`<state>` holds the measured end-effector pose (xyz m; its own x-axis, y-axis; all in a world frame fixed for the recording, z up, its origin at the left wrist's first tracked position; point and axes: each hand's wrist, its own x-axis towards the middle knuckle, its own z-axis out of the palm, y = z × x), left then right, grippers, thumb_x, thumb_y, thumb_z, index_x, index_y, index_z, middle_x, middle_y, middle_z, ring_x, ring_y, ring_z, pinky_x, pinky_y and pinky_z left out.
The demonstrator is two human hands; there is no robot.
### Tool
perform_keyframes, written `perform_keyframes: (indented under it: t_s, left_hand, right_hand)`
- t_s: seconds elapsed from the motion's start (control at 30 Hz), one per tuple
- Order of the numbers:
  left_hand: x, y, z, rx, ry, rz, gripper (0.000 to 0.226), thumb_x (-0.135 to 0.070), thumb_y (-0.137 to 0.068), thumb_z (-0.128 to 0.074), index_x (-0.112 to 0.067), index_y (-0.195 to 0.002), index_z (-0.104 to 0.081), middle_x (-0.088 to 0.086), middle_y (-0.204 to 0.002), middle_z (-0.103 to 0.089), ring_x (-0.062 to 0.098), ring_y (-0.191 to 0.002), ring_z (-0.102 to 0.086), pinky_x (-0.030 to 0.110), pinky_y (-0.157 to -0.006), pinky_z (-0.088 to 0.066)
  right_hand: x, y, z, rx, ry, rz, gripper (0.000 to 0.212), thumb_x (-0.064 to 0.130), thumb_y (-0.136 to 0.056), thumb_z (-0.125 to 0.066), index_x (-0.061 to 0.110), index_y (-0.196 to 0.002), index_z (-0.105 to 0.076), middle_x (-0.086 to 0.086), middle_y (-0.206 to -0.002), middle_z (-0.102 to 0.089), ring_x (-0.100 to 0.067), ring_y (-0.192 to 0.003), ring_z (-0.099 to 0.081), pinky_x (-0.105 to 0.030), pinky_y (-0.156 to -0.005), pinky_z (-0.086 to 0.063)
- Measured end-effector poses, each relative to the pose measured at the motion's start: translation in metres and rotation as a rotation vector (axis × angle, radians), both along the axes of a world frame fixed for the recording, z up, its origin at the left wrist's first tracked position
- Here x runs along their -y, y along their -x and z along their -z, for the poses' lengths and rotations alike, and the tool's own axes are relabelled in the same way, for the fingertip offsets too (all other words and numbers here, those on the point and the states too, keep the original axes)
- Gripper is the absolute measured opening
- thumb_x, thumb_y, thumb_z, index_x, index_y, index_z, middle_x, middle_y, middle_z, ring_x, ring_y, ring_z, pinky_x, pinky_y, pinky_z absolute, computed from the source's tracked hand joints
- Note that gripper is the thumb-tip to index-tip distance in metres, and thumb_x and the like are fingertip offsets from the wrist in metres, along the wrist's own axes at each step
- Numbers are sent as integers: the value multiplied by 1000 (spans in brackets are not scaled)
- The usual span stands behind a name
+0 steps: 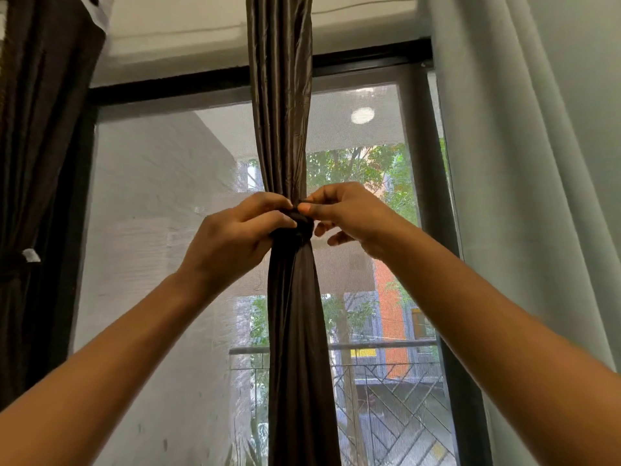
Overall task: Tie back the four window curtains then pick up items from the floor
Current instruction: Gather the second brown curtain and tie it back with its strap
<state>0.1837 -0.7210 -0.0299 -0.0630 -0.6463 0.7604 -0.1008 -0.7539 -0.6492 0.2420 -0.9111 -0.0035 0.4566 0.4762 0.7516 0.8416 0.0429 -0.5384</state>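
Both hands work at the middle of the brown curtain (285, 136): the left hand (235, 237) grips the gathered fabric, the right hand (346, 213) pinches the knot (302, 227). If either grip slackens, the slick fabric could slip and the knot loosen.

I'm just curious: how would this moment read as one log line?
step: tying middle brown curtain | left hand: gripping knot | right hand: pinching knot

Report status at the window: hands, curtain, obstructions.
Left hand and right hand both closed on dark knot. Shiny brown satin curtain gathered mid-window. Nothing in the way.
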Motion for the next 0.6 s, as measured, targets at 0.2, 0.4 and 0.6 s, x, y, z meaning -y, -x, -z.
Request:
perform_keyframes:
  t_s: [0.2,0.4,0.6]
  left_hand:
    - [10,-9,9,-73,468,425,5,-21,-83,-71,-18,-86,-73,-3,-107,-53,4,-101,-53,22,-86,-44]
    - [46,-27,43,-278,1270,1206,2,-32,-74,-71,-30,-74,-70,17,-116,-60,22,-102,-61,38,-99,-50]
    - [35,-34,72,-177,1404,1176,9,-19,-90,-63,-24,-83,-62,0,-98,-59,5,-89,-56,21,-94,-42]
  right_hand:
    - [-14,-7,21,834,-239,675,13,29,-89,-61,19,-82,-55,3,-80,-60,-19,-68,-55,-32,-56,-42]
    - [-43,-20,28,215,-545,300,20,29,-91,-59,29,-74,-49,9,-79,-58,-24,-78,-65,-38,-67,-49]
    - [-44,-50,48,-16,-729,283,21,30,-92,-58,36,-74,-49,14,-79,-59,-25,-77,-65,-50,-72,-53]
